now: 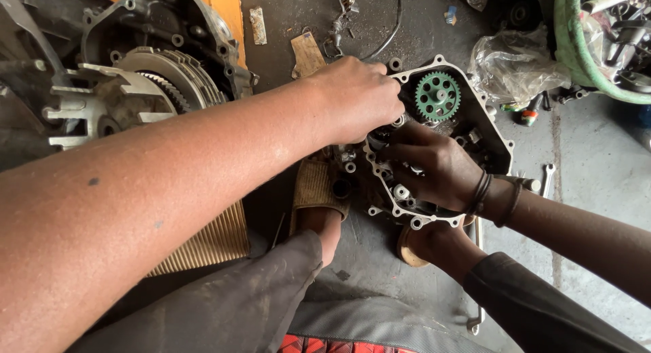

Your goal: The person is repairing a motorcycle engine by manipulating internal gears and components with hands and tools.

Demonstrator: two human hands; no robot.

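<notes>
Engine crankcase half (498,149) on oily floor (597,177), between feet; green gear (437,95) inside. Left hand (356,99) clenched over rim, right hand (434,166) gripping internals. Probably heavy, rigid, greasy; best held by flange.

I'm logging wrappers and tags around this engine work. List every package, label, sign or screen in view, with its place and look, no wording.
Clear plastic bag: crumpled, right of the engine case with the green gear.
Cardboard scrap: tan, flat, on the floor above the left hand.
Small pale strip: whitish, rectangular, beside the orange panel; may be a tag.
No signs or screens.
</notes>
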